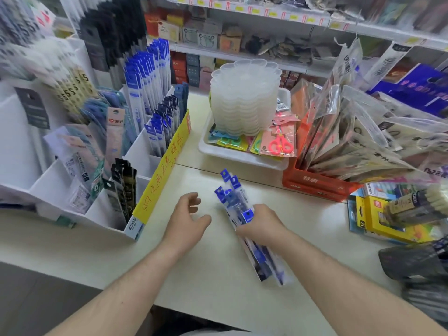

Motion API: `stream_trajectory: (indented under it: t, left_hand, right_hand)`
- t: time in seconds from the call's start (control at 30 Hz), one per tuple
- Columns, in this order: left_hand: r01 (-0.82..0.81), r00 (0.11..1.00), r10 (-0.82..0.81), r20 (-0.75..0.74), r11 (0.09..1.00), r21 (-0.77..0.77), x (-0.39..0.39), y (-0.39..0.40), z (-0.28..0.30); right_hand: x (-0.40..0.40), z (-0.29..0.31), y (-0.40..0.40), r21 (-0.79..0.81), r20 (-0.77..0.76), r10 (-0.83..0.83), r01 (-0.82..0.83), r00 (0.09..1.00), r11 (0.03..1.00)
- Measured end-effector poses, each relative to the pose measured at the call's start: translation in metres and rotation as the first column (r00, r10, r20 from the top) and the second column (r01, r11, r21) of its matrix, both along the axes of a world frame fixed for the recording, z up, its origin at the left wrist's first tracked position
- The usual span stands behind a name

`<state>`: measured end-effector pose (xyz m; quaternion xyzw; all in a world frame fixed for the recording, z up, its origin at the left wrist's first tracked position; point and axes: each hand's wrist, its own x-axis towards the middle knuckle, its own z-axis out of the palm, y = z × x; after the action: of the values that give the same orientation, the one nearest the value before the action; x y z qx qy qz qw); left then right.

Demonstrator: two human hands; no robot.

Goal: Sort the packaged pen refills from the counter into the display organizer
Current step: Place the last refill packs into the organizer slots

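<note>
While the right hand (260, 223) clamps a fanned bundle of blue refill packs (238, 207) just above the counter (218, 275), the left hand (188, 218) hovers beside it, fingers loosely curled, holding nothing. Uneven packs could slip out (the grip looks mid-bundle). Beyond, the display organizer (143, 154) carries a yellow strip (167, 166) with red handwriting; farther packs show "5".

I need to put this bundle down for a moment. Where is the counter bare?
Bare counter lies between the display organizer and the white tray, and near the front edge. The right side is crowded with the orange bin and yellow box.
</note>
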<state>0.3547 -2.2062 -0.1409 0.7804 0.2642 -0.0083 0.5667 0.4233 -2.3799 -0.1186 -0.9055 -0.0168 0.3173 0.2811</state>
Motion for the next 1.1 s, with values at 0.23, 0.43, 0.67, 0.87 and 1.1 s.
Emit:
stream_trajectory:
  t: [0.23, 0.43, 0.67, 0.87, 1.1]
  left_hand:
    - [0.230, 0.925, -0.037, 0.377, 0.846, -0.481, 0.022, -0.005, 0.059]
    - [0.290, 0.889, -0.004, 0.457, 0.778, -0.557, 0.030, -0.012, 0.075]
    - [0.235, 0.917, -0.016, 0.399, 0.830, -0.505, 0.023, -0.022, 0.064]
    - [0.206, 0.924, 0.000, 0.382, 0.841, -0.500, 0.020, -0.030, 0.061]
    - [0.177, 0.912, 0.090, 0.401, 0.794, -0.581, 0.019, -0.008, 0.066]
  right_hand:
    - [-0.007, 0.029, 0.026, 0.679, 0.241, -0.353, 0.103, 0.904, 0.727]
    - [-0.018, -0.011, 0.036, 0.700, 0.454, -0.484, 0.036, 0.748, 0.713]
    - [-0.033, -0.039, 0.030, 0.606, 0.374, -0.307, 0.020, 0.875, 0.795]
    - [-0.036, -0.035, 0.038, 0.544, 0.320, -0.281, 0.068, 0.905, 0.837]
    - [-0.025, -0.020, 0.037, 0.570, 0.298, -0.410, 0.184, 0.862, 0.801]
